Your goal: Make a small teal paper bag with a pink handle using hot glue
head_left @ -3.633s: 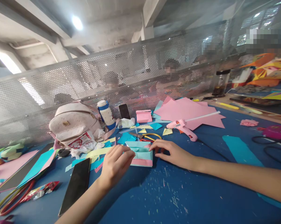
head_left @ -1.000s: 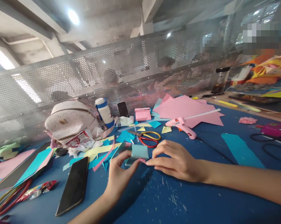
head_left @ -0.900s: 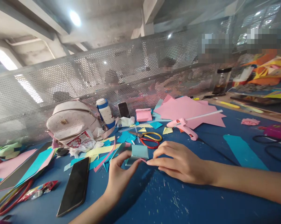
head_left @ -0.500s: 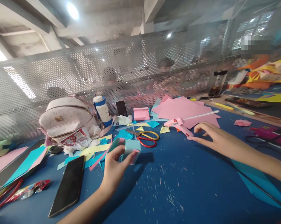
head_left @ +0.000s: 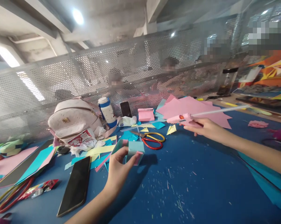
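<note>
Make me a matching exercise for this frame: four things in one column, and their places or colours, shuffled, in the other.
Things:
1. Glue gun
2. Scissors
3. Backpack
4. Folded paper

Places or colours:
A. Left of the bottle
B. Held in the right hand
C. Held in the left hand
D. Red and yellow

Pairs: 1-B, 2-D, 3-A, 4-C

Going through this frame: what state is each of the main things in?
Left hand: fingers closed on the folded paper piece
Folded paper piece: bent up, partly hidden
Right hand: closed around the glue gun
Glue gun: held, glue stick protruding behind
Scissors: lying down, blade opening unclear
Bottle: standing, lid on
Small phone: propped up, screen dark
Large phone: flat, screen dark
</note>
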The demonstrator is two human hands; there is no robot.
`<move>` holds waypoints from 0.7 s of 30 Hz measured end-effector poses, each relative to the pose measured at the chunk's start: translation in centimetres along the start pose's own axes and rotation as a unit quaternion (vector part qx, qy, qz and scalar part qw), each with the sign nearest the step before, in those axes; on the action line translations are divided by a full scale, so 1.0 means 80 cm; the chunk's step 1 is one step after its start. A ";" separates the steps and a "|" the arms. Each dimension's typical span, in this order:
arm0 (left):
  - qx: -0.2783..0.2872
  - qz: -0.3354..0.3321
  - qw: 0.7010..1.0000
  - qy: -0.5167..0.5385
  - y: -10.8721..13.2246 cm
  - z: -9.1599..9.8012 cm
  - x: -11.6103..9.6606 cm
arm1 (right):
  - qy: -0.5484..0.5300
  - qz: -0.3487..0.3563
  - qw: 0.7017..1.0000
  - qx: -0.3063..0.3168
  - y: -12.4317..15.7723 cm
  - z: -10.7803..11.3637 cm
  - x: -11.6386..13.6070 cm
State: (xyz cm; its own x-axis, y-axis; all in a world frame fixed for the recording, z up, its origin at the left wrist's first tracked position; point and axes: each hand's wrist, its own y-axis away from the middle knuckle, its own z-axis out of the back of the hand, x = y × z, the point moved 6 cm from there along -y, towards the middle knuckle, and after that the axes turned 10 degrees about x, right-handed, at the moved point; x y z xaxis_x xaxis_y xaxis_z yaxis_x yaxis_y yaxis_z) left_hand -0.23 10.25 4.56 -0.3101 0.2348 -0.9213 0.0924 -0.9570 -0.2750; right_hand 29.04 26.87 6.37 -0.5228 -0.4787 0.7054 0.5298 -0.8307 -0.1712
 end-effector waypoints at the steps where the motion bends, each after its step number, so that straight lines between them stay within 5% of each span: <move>1: -0.002 0.001 1.000 -0.001 0.000 0.000 0.001 | -0.012 0.003 1.000 0.014 0.005 -0.001 0.014; 10: 0.005 -0.018 1.000 -0.016 0.000 -0.001 -0.001 | -0.105 0.048 0.979 0.169 0.045 -0.061 0.106; 21: 0.021 -0.014 1.000 -0.017 0.000 -0.003 0.002 | -0.139 0.072 0.957 0.242 0.040 -0.085 0.120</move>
State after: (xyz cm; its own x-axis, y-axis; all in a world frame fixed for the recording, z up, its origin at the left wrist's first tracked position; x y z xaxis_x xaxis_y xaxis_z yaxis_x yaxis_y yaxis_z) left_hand -0.08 10.31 4.38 -0.3442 0.2554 -0.9035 0.0438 -0.9569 -0.2872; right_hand 21.18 17.65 7.95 -0.2587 -0.4271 0.8664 0.8657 -0.5005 0.0117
